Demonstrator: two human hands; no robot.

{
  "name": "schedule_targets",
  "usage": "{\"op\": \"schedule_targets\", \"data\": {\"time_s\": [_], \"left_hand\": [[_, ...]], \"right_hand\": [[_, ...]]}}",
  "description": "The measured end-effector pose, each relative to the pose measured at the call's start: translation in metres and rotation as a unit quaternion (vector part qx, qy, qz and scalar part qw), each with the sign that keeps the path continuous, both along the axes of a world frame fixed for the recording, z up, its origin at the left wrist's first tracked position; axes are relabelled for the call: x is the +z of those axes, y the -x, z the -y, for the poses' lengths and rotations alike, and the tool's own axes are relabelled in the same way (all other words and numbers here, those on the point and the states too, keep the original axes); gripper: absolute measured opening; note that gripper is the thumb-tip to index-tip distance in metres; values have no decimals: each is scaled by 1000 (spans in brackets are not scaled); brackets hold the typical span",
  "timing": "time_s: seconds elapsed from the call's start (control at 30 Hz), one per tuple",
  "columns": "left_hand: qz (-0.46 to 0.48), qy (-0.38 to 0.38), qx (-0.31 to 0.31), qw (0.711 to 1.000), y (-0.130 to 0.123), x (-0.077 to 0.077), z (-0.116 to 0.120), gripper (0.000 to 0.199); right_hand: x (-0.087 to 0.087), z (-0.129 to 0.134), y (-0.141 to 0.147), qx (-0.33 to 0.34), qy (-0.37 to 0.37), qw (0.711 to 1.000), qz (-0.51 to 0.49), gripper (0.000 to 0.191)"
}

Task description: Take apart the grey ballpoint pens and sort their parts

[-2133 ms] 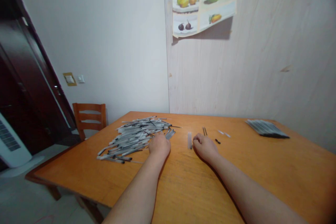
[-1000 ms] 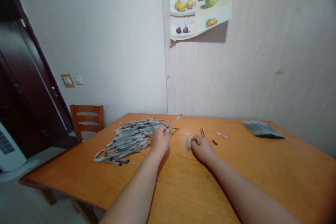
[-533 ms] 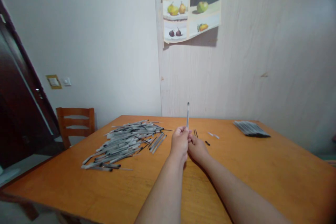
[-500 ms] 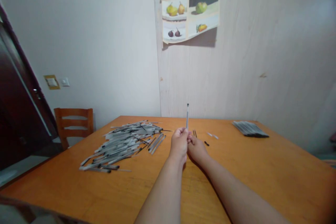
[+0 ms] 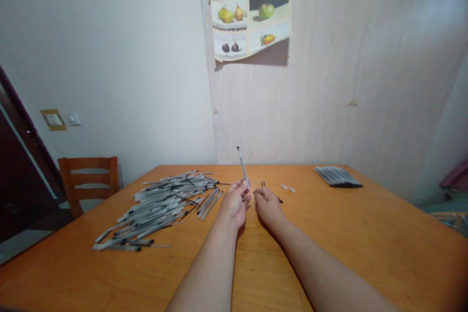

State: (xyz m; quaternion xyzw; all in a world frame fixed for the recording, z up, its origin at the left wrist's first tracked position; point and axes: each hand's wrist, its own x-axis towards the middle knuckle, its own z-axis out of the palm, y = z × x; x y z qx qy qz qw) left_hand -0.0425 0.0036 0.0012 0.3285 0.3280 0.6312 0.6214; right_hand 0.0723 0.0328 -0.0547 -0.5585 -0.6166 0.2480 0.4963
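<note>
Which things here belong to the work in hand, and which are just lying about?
Likely in the work: pen, held in the left hand; right hand, close by; jumbled pen heap; neat row of pens; small white pieces.

Likely just around: fruit pictures on the wall; chair; wall switch.

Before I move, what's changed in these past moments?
The left hand took hold of a clear, black-ended pen, carried it rightward to the right hand, and now holds it slightly apart, leaning left. The pen pile, neat row of pens and fruit poster stayed put.
</note>
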Motion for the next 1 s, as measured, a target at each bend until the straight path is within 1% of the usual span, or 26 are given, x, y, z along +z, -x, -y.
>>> {"op": "schedule_targets", "data": {"time_s": [0.07,0.1,0.17,0.2,0.3,0.37,0.43,0.57,0.63,0.7,0.77,0.87,1.0], "left_hand": [[-2,3,4,1000,0,2,1,28],[-3,4,5,1000,-1,3,2,29],[5,-6,2,1000,-2,5,5,33],[12,-15,-8,1000,-3,6,6,34],[30,-37,-71,996,-4,8,11,32],[32,-38,-102,994,-5,8,12,28],[33,-37,-106,993,-6,8,13,25],[46,-44,-114,991,-6,12,13,21],[63,-24,-86,994,-5,16,13,21],[86,2,-19,996,-3,20,13,18],[90,16,24,996,-1,23,13,16],[77,30,26,996,0,23,13,17],[88,33,9,996,-6,22,16,13]], "right_hand": [[6,4,0,8,9,996,-94,26],[10,6,1,21,12,989,-147,28],[21,12,2,64,14,970,-235,33],[26,16,2,92,13,961,-262,36],[40,26,6,180,19,940,-290,44],[46,31,8,218,30,928,-302,46],[50,36,9,230,38,920,-316,45],[54,41,7,229,55,914,-330,39],[57,44,7,238,82,910,-328,36],[60,47,10,246,117,906,-324,31],[63,50,13,245,152,902,-321,27],[65,54,15,245,194,888,-336,25],[60,58,4,281,220,847,-394,32]]}}
